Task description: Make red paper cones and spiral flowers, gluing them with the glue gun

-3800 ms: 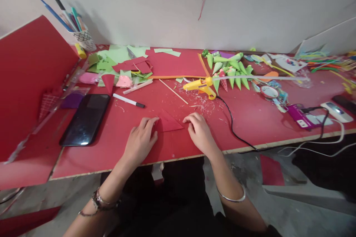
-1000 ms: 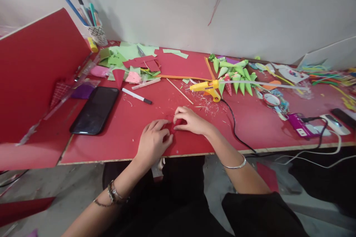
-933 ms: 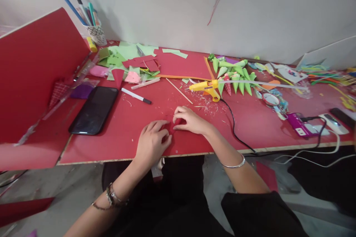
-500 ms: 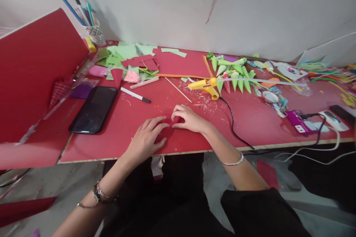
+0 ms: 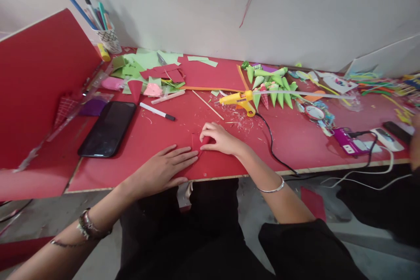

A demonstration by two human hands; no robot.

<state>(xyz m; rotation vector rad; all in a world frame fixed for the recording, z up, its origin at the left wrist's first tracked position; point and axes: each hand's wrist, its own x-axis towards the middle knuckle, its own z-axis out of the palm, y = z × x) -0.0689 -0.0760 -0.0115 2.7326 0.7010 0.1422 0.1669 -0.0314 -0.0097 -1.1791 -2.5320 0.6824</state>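
A small piece of red paper (image 5: 196, 141) lies on the red tabletop between my hands, hard to tell apart from the surface. My right hand (image 5: 219, 138) curls over it, with thumb and fingers closed on a rolled-up edge. Flat beside it rests my left hand (image 5: 170, 165), fingers stretched out and their tips at the paper's left side. A yellow glue gun (image 5: 239, 101) with a long glue stick lies beyond my right hand. Farther left are a capped white marker (image 5: 156, 111) and a thin wooden stick (image 5: 208, 105).
A black phone (image 5: 107, 129) lies on the left, near a red board (image 5: 42, 92). Green paper scraps (image 5: 133, 68) and a pen cup (image 5: 110, 40) stand along the wall. Green paper cones (image 5: 277, 92) and a purple power box (image 5: 348, 142) with cables are on the right.
My left hand has flattened from a raised, curved pose and lies lower on the table. My right hand keeps its pinch on the red paper. The view has shifted slightly.
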